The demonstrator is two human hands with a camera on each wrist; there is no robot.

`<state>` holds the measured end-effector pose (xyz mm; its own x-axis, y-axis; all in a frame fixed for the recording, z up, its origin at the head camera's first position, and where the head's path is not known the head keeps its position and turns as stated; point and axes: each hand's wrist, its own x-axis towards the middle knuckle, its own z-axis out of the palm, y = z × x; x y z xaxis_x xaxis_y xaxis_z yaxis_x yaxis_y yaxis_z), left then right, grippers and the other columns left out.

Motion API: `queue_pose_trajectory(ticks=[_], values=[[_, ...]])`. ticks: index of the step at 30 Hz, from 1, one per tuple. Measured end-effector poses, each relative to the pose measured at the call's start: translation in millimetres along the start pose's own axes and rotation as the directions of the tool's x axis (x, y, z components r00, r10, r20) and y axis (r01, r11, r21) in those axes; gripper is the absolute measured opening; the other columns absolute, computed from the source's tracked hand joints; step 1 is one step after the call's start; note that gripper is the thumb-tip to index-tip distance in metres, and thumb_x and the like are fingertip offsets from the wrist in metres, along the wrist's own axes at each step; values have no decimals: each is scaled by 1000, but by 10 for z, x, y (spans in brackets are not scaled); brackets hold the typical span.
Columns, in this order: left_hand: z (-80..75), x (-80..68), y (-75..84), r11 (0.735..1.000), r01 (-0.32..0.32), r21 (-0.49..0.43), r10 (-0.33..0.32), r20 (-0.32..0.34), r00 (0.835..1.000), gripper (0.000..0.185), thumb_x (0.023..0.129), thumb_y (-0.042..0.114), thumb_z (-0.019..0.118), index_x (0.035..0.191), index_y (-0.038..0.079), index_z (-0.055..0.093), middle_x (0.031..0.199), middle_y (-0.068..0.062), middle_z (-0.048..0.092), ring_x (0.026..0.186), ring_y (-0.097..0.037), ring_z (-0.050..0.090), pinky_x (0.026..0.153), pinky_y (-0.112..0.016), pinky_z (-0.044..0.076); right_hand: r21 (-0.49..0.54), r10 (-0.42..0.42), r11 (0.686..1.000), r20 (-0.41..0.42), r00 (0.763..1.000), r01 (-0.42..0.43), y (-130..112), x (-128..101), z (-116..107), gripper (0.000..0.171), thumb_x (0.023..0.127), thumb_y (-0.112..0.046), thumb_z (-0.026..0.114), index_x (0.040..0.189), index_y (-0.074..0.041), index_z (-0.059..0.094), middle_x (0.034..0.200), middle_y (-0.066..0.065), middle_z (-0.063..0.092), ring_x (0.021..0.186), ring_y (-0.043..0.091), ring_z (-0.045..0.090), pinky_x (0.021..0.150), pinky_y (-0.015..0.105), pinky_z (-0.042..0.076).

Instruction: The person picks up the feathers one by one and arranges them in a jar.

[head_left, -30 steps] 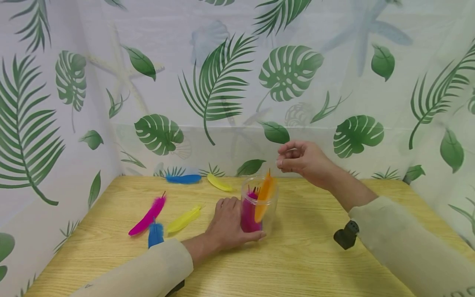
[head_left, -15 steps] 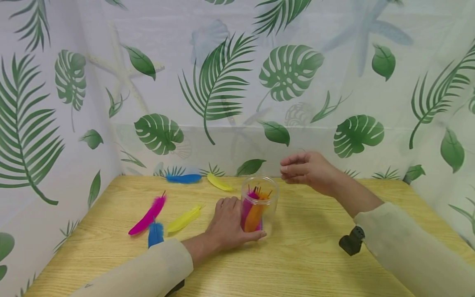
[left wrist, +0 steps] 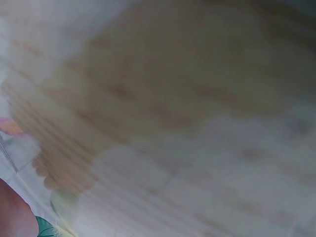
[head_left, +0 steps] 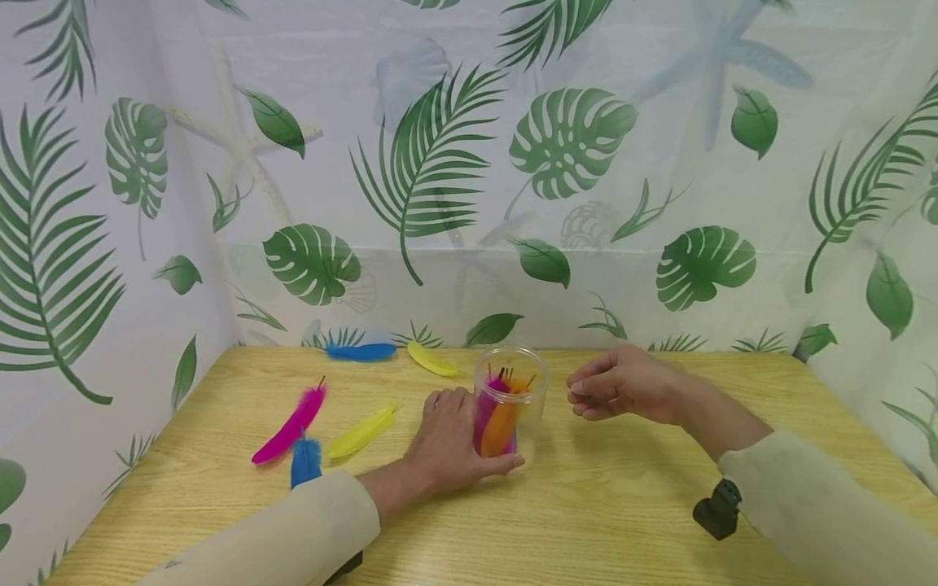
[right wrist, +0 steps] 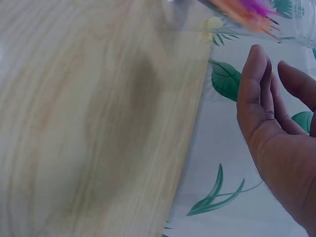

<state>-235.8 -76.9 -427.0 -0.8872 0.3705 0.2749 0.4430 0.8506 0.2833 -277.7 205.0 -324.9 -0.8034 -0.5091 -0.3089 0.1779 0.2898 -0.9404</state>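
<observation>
A clear plastic jar (head_left: 533, 415) stands upright on the table. Inside it an orange feather (head_left: 501, 427) leans in front of magenta feathers (head_left: 486, 411), their dark quills pointing up. My left hand (head_left: 449, 443) holds the jar from its left side, thumb along the front near the base. To the right of the jar and apart from it, my right hand (head_left: 630, 384) hovers with loosely bent fingers and nothing in them. The right wrist view shows the same bare hand (right wrist: 279, 133) below the jar (right wrist: 298, 19). Most of the left wrist view is blurred.
Left of the jar lie a magenta feather (head_left: 291, 425), a blue feather (head_left: 305, 462) and a yellow feather (head_left: 362, 431). Another blue feather (head_left: 362, 352) and a smaller yellow feather (head_left: 431, 359) lie along the back edge of the wooden table (head_left: 601, 505). A leaf-patterned curtain (head_left: 454, 285) hangs behind.
The orange feather has dropped fully into the jar after my right hand released it. That hand has moved down and to the right, away from the rim. My left hand has stayed put.
</observation>
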Motion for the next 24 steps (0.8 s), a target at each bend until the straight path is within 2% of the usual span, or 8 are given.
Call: queue_pose_trajectory(ticks=[7,14,24], values=[[-2,-3,4,1000,-1,-7,1,2,1000,86,76,80,60,123,9,51,103,0,53,108,-20,50,106,-44,33,-49,36,998,46,998,-34,210,-57,14,24,96,-10,65,108,10,68,90,9,74,80,16,72,80,36,60],[-5,3,-7,1000,-6,3,6,5,1000,86,76,81,59,123,9,51,103,0,53,108,-20,49,107,-44,33,-122,74,991,91,993,-62,374,-127,48,31,94,-12,65,110,15,66,89,9,74,77,16,71,75,36,60],[1,0,-13,1000,-3,-6,3,11,1000,87,76,80,59,124,9,51,104,0,53,110,-20,49,108,-44,32,-211,135,973,215,967,-89,533,-278,143,25,90,-13,70,93,11,71,74,10,72,65,16,70,61,34,60]])
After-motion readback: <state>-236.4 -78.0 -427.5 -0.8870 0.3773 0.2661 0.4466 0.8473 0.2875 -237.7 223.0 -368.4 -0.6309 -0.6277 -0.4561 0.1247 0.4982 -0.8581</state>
